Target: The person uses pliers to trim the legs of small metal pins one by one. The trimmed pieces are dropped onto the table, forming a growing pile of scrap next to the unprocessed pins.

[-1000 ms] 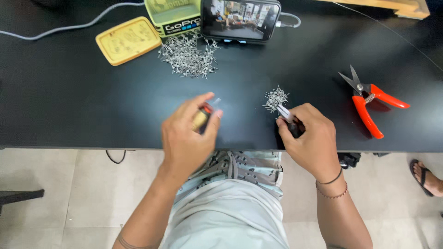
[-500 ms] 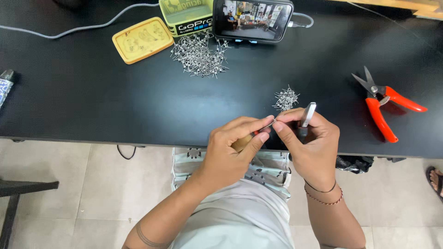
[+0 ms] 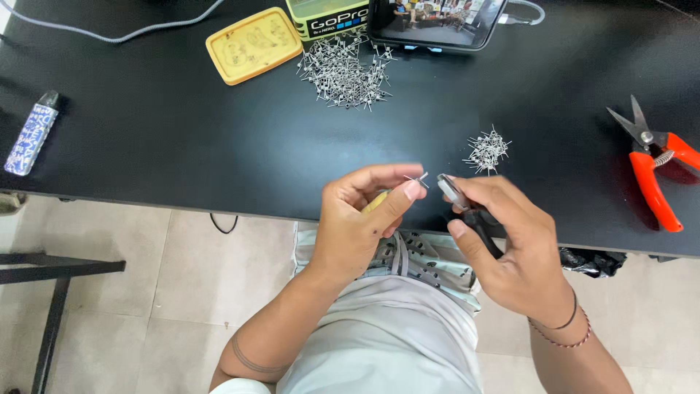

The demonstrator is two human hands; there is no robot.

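The left hand (image 3: 357, 219) pinches a small wire piece (image 3: 418, 177) between thumb and forefinger, just off the table's (image 3: 182, 138) near edge. The right hand (image 3: 510, 241) grips black-handled pliers (image 3: 467, 211), tip beside the wire piece; a small wire pile (image 3: 487, 150) lies nearby

A black table top (image 3: 182, 138) is noted, on which silver-grey metal pieces lie in a large pile (image 3: 343, 73) and a small pile (image 3: 487, 149). Orange handles are seen on the cutters (image 3: 656, 175), a yellow lid (image 3: 253, 44) bears a faint embossed pattern, and a small device (image 3: 30, 135) is patterned blue and white. Black handles are recorded on the pliers (image 3: 474, 215), and a yellowish item (image 3: 373, 203) shows within the left hand (image 3: 357, 226).
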